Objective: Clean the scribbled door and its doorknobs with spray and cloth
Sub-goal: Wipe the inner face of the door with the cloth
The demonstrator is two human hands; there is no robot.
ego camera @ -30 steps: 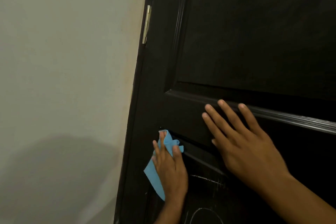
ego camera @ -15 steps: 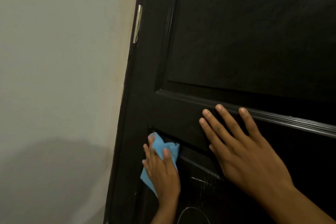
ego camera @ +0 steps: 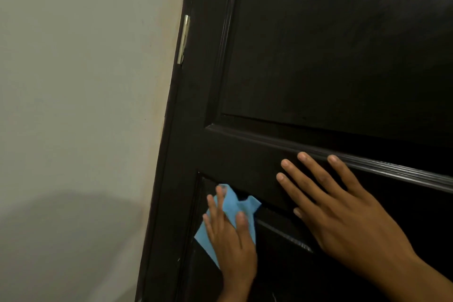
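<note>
A dark panelled door (ego camera: 318, 56) fills the right of the head view. My left hand (ego camera: 230, 240) presses a light blue cloth (ego camera: 235, 206) flat against the top left corner of the lower panel, fingers straight over it. My right hand (ego camera: 343, 213) lies flat with spread fingers on the cross rail, between the upper and lower panels. Faint white scribble marks (ego camera: 299, 244) show on the lower panel between the hands. No doorknob or spray bottle is in view.
A pale wall (ego camera: 73, 105) takes up the left side. A brass hinge (ego camera: 183, 39) sits on the door's left edge, above the hands. A raised moulding (ego camera: 367, 164) runs along the rail just above my right fingertips.
My left hand has shifted the cloth slightly within the corner of the lower panel. My right hand stays flat on the rail. The camera has tilted a little.
</note>
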